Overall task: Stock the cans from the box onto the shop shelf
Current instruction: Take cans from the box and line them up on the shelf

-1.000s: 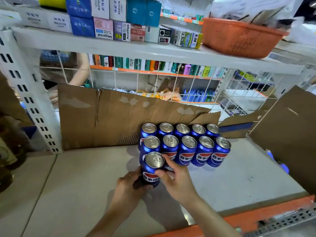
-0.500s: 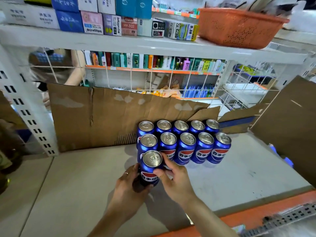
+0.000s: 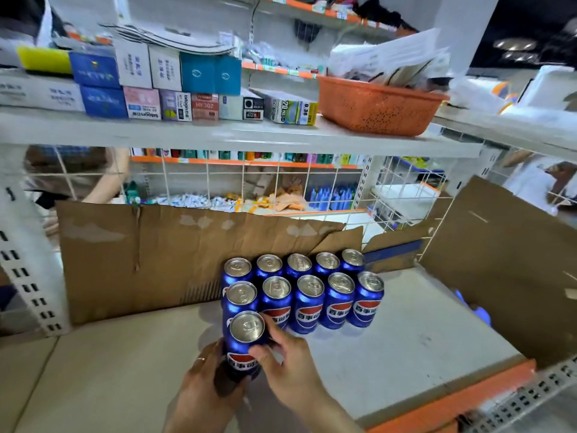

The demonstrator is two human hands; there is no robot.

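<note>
- Both hands were on one can (image 3: 245, 342), front-left of the block, upright on the shelf (image 3: 406, 364).
- Left hand (image 3: 207, 389) wrapped the can's lower left side, fingers curled round it; ring on one finger.
- Right hand (image 3: 288, 367) gripped it from the right, thumb on the front just under the rim, fingers curled behind.
- Whether the can's base touched the shelf: could not tell, hands covered it.
- Held can sat just in front of the leftmost can of the middle row, touching or nearly so.
- Behind it stood ten cans (image 3: 309, 295) in two rows of five, packed tight, all upright, labels facing the camera.
- Back row stood against a flattened cardboard sheet (image 3: 150, 257) leaning on the wire back panel (image 3: 243, 185).
- More cardboard (image 3: 505, 264) stood at the right end of the shelf.
- Shelf front had an orange edge strip (image 3: 459, 398).
- Upper shelf (image 3: 218, 135) carried small boxes (image 3: 150, 85) in two tiers, plus an orange basket (image 3: 374, 104) at right, stuffed with papers.
- Through the wire panel: another aisle with stocked goods, blurred.
</note>
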